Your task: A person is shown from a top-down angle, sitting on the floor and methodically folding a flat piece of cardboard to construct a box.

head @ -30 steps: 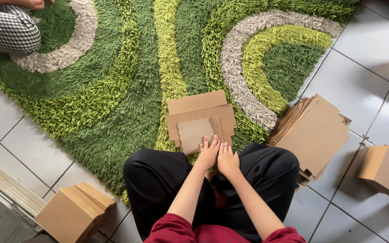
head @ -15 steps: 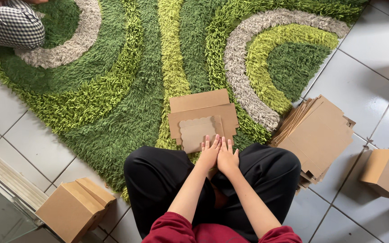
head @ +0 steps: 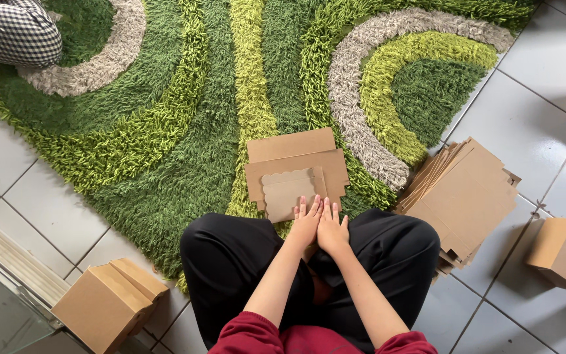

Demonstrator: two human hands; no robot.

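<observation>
Brown flat cardboard blank [head: 296, 170], scalloped flap, unfolded

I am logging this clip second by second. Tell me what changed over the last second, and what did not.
Almost nothing changed. The left hand and right hand stay side by side, palms down, on the near edge of the flat cardboard blank on the green rug. Nothing was picked up or released. The view shifted slightly. The stack of flat blanks and the folded boxes lie as before.

Rug: I see a shaggy green rug [head: 185, 131] across the upper frame.
Stack: flat cardboard sheets [head: 466, 193] at right.
Boxes: folded box [head: 107, 303] lower left, another box [head: 563, 252] right.
Person: checkered sleeve [head: 11, 31] upper left.
</observation>
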